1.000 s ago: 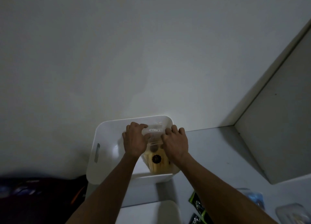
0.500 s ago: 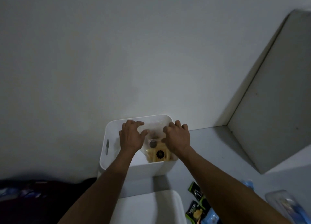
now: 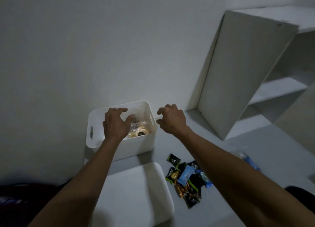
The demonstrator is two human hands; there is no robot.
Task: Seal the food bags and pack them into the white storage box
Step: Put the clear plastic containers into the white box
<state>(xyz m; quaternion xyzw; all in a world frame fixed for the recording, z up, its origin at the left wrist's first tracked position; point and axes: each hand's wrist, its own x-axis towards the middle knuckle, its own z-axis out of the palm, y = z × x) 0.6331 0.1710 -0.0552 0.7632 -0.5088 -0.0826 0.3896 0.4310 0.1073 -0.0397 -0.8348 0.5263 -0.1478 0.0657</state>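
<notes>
The white storage box (image 3: pixel 136 145) stands against the wall on the grey table. Inside it lies a clear food bag (image 3: pixel 139 128) with yellowish contents and a dark round label. My left hand (image 3: pixel 115 123) hovers over the box's opening with its fingers spread and loosely bent, holding nothing. My right hand (image 3: pixel 171 118) is just right of the box, above the table, fingers loosely curled and empty. A pile of small snack packets (image 3: pixel 186 177) in green, black, blue and orange lies on the table under my right forearm.
The white box lid (image 3: pixel 134 194) lies flat in front of the box. A clear bag with blue contents (image 3: pixel 245 159) shows past my right forearm. A white shelf unit (image 3: pixel 247 69) stands at the right. Dark bags (image 3: pixel 20 197) sit at the lower left.
Both hands have let go of the clear bag, which now lies in the box. My right hand has drawn out to the right of the box. The view has tilted down and right.
</notes>
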